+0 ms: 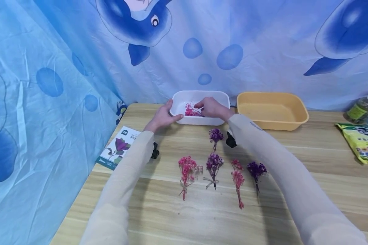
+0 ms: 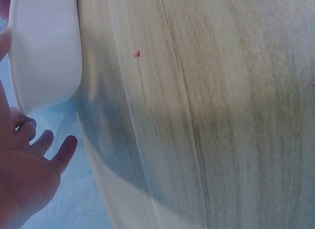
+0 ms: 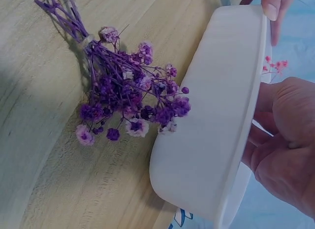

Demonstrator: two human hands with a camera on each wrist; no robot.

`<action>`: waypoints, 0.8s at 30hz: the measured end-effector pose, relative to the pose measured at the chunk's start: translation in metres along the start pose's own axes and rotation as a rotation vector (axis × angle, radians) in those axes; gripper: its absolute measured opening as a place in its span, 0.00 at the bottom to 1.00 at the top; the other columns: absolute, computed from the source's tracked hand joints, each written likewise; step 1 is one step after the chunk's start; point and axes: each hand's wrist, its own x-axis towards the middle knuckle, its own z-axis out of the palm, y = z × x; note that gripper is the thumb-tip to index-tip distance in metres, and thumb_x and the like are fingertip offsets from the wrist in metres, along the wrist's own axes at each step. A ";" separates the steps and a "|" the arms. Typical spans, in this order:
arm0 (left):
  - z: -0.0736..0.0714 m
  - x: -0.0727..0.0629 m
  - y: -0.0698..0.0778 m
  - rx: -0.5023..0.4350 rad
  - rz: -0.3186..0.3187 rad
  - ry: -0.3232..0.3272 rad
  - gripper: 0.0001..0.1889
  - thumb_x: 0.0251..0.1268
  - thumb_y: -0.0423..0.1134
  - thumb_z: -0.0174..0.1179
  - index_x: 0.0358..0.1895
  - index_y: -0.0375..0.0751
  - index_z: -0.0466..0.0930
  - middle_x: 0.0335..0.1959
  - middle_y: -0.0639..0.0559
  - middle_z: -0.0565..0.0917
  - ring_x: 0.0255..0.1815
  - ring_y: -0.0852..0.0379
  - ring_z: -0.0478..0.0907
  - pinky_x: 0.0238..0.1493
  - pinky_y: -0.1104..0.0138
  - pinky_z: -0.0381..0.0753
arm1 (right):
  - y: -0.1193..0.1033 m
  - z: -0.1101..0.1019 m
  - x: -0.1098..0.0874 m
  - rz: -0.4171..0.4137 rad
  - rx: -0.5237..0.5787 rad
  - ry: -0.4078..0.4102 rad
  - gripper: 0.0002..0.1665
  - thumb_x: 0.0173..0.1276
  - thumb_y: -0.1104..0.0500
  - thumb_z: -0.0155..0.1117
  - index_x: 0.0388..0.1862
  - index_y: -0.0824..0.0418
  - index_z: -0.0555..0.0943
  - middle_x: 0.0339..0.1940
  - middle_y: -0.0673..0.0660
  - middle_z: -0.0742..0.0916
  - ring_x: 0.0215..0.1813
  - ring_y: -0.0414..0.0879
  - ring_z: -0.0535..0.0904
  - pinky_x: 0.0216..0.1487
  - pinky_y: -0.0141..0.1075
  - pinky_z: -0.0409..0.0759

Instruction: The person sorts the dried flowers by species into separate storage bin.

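My left hand (image 1: 164, 117) grips the left end of a white plastic basin (image 1: 202, 120), its thumb on the front rim. In the left wrist view that hand (image 2: 29, 165) holds the basin's edge, other fingers spread beside it. My right hand (image 1: 213, 107) reaches inside, its curled fingers at the stems of a pink dried flower sprig (image 1: 191, 110), seemingly pinching them. In the right wrist view the basin wall hides the fingertips of that hand (image 3: 290, 135). A tied purple dried flower bunch (image 3: 123, 91) lies in front of the basin.
A yellow basin (image 1: 273, 124) stands to the right. Pink bunches (image 1: 188, 170) and purple bunches (image 1: 214, 165) lie mid-table. A flower-printed packet (image 1: 119, 146) is at left; a lidded jar (image 1: 363, 109) and yellow bag (image 1: 362, 141) are far right. A patterned curtain (image 1: 162, 75) hangs behind.
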 end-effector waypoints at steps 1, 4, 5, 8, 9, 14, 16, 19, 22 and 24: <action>0.000 0.000 0.000 0.001 0.000 -0.001 0.54 0.62 0.56 0.68 0.80 0.33 0.44 0.80 0.39 0.49 0.79 0.44 0.47 0.77 0.55 0.48 | 0.001 -0.001 -0.002 -0.014 -0.005 0.010 0.30 0.65 0.74 0.56 0.68 0.68 0.74 0.66 0.64 0.79 0.67 0.58 0.74 0.67 0.46 0.73; 0.001 -0.001 0.001 -0.005 0.004 -0.007 0.54 0.62 0.56 0.68 0.80 0.32 0.44 0.80 0.39 0.48 0.79 0.43 0.48 0.77 0.54 0.49 | 0.002 -0.006 -0.010 -0.056 -0.014 0.060 0.29 0.66 0.73 0.56 0.68 0.71 0.73 0.64 0.67 0.80 0.67 0.60 0.74 0.66 0.47 0.73; 0.001 -0.001 0.001 -0.010 0.005 -0.008 0.55 0.62 0.56 0.68 0.80 0.32 0.43 0.80 0.39 0.48 0.79 0.43 0.48 0.77 0.54 0.49 | 0.003 -0.009 -0.014 -0.067 -0.010 0.082 0.29 0.66 0.73 0.56 0.67 0.73 0.72 0.63 0.68 0.80 0.66 0.60 0.74 0.66 0.47 0.74; 0.000 -0.001 0.000 -0.017 0.001 -0.010 0.55 0.62 0.56 0.68 0.80 0.33 0.43 0.80 0.39 0.49 0.79 0.42 0.49 0.76 0.53 0.51 | 0.004 -0.017 -0.026 -0.092 0.014 0.146 0.28 0.66 0.71 0.56 0.66 0.75 0.73 0.60 0.70 0.81 0.62 0.61 0.78 0.63 0.47 0.77; 0.000 -0.001 0.000 -0.019 -0.002 -0.010 0.55 0.62 0.56 0.68 0.80 0.34 0.43 0.80 0.39 0.49 0.79 0.42 0.49 0.76 0.52 0.52 | 0.004 -0.019 -0.030 -0.099 0.030 0.165 0.27 0.67 0.71 0.56 0.65 0.76 0.73 0.59 0.71 0.81 0.61 0.61 0.79 0.62 0.47 0.78; -0.002 -0.002 -0.002 -0.023 -0.006 -0.015 0.55 0.61 0.57 0.68 0.80 0.34 0.43 0.80 0.39 0.49 0.78 0.42 0.50 0.76 0.51 0.53 | 0.008 -0.030 -0.058 -0.091 0.125 0.236 0.27 0.70 0.67 0.57 0.66 0.77 0.71 0.59 0.73 0.81 0.58 0.63 0.80 0.61 0.49 0.78; -0.002 -0.002 -0.002 -0.029 -0.003 -0.019 0.56 0.62 0.57 0.68 0.80 0.34 0.42 0.80 0.39 0.48 0.79 0.42 0.49 0.76 0.51 0.52 | 0.011 -0.034 -0.074 -0.071 0.173 0.263 0.27 0.72 0.66 0.58 0.67 0.76 0.71 0.58 0.73 0.81 0.58 0.64 0.80 0.59 0.50 0.80; -0.006 -0.004 -0.003 -0.035 -0.003 -0.024 0.56 0.63 0.58 0.67 0.80 0.34 0.41 0.81 0.39 0.47 0.79 0.42 0.47 0.76 0.52 0.51 | 0.014 -0.040 -0.100 -0.028 0.203 0.312 0.26 0.72 0.64 0.59 0.66 0.74 0.73 0.56 0.71 0.83 0.56 0.63 0.80 0.53 0.49 0.83; -0.013 -0.007 -0.006 -0.033 -0.004 -0.026 0.56 0.63 0.57 0.66 0.80 0.34 0.39 0.81 0.39 0.45 0.80 0.43 0.45 0.77 0.52 0.49 | 0.018 -0.042 -0.126 0.021 0.239 0.343 0.24 0.73 0.63 0.60 0.64 0.74 0.74 0.55 0.71 0.83 0.52 0.63 0.82 0.46 0.43 0.86; -0.017 -0.009 -0.007 -0.027 -0.006 -0.026 0.56 0.64 0.57 0.66 0.80 0.34 0.39 0.81 0.39 0.45 0.80 0.43 0.45 0.77 0.52 0.48 | 0.022 -0.043 -0.145 0.059 0.249 0.349 0.25 0.73 0.62 0.61 0.64 0.75 0.74 0.54 0.71 0.83 0.51 0.63 0.82 0.43 0.41 0.86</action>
